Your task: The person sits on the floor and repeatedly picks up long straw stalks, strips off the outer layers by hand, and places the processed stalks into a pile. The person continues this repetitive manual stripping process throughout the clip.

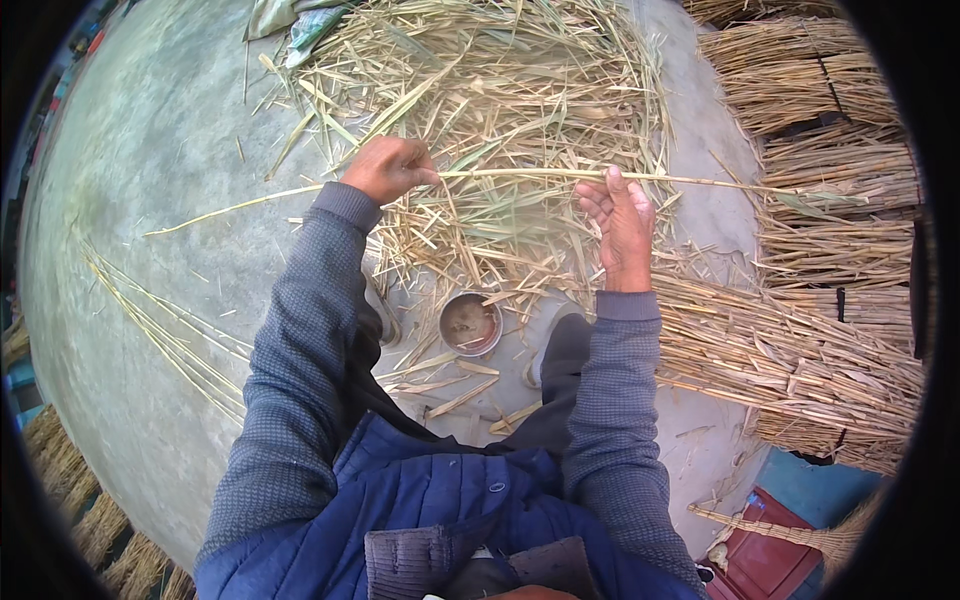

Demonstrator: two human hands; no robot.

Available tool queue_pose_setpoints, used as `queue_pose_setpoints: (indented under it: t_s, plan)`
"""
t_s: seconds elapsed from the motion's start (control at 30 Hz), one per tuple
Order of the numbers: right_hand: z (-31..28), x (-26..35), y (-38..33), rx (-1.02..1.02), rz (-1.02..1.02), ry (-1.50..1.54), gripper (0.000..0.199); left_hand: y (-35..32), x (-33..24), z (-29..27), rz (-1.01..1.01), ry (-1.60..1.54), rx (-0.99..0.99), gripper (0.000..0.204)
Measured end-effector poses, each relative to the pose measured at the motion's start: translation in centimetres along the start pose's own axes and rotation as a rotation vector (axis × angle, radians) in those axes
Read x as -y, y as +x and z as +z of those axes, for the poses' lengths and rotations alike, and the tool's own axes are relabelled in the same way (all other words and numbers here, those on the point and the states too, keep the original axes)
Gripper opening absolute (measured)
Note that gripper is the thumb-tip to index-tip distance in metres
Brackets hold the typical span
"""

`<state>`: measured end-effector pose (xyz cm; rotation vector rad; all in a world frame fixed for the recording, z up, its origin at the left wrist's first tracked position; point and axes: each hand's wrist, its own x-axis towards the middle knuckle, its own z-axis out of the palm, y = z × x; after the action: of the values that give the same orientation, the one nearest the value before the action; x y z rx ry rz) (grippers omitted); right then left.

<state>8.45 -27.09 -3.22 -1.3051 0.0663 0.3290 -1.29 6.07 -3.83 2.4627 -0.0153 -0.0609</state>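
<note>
A long, thin reed stalk (520,173) stretches almost level across the view, in front of my body. My left hand (392,168) is closed in a fist around it. Farther right, my right hand (625,225) has its palm partly showing, with the thumb over the stalk and the fingers loosely curled beside it. The stalk's right end carries some dry leaf and reaches over the bundles. Beneath both hands spreads a heap of stripped dry leaves (500,100). Between my feet stands a round metal bowl (483,349).
A large reed bundle (780,355) lies at my right, with tied reed bundles (820,75) stacked beyond. Several loose stalks (165,320) lie on the concrete floor (130,160) at left. More bundles (100,535) lie lower left; a dark red object (765,550) sits lower right.
</note>
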Motion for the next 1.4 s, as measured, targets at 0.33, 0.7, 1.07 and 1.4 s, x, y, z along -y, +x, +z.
queue_pose_setpoints:
  t_s: [0.33, 0.7, 1.07, 1.4]
  plan:
    - [2.3, 0.4, -1.6, 0.323, -0.128, 0.035, 0.023, 1.9, -4.2, 4.3, -0.107, -0.777, 0.217, 0.022]
    - [1.5, -0.3, -1.1, 0.139, -0.107, -0.101, 0.027, 1.6, -2.7, 2.6, -0.154, -0.996, -0.178, 0.020]
    - [3.1, -1.5, -1.2, 0.116, -0.006, -0.102, 0.039, 1.0, -2.1, 2.0, 0.158, 0.231, -0.555, 0.029]
    - [1.7, -0.1, -0.6, 0.050, -0.022, 0.017, 0.034, 0.2, -3.2, 0.4, 0.010, -0.104, -0.036, 0.022]
